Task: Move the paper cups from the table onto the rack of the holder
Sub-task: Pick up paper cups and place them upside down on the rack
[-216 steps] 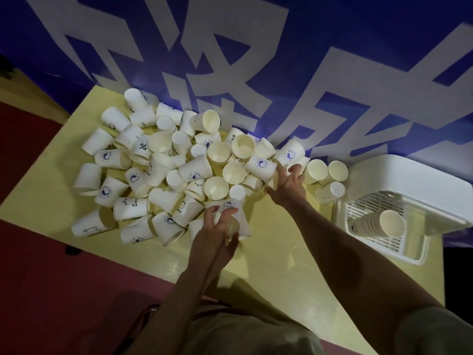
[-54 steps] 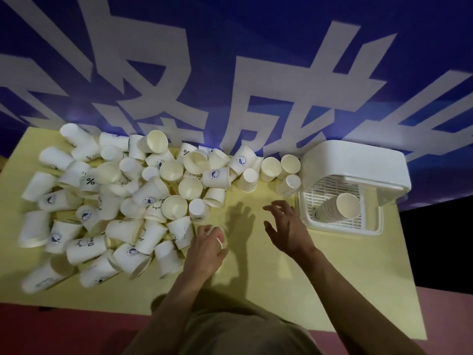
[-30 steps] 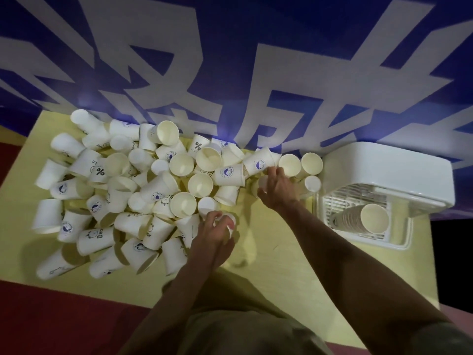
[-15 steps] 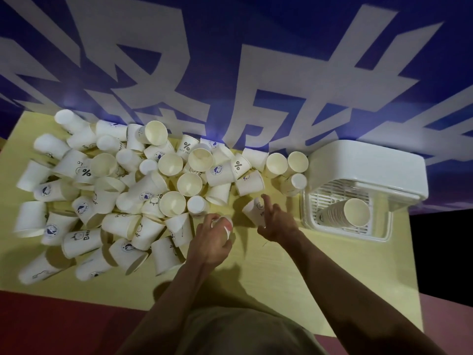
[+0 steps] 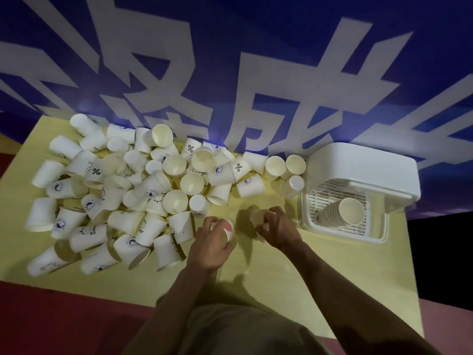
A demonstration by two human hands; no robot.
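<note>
the right hand (image 5: 277, 228) has come back from the far row of cups with a single paper cup (image 5: 258, 218), its grip curled round it just above the yellow desk (image 5: 320, 278); a moment ago it was stretched out among the cups near the holder. the left hand (image 5: 213, 243) still has its grip wrapped round a short nested stack of cups (image 5: 228, 229), close beside the right. the two are near but not yet touching, so the likely next move is to slip the single cup into the stack. the white holder (image 5: 363, 172) stands at the desk's right end, and a longer nested stack (image 5: 341, 215) already lies on its slatted rack (image 5: 321, 198). the pile of loose cups (image 5: 133, 190) covering the left half of the desk shows most of the job remains.
</note>
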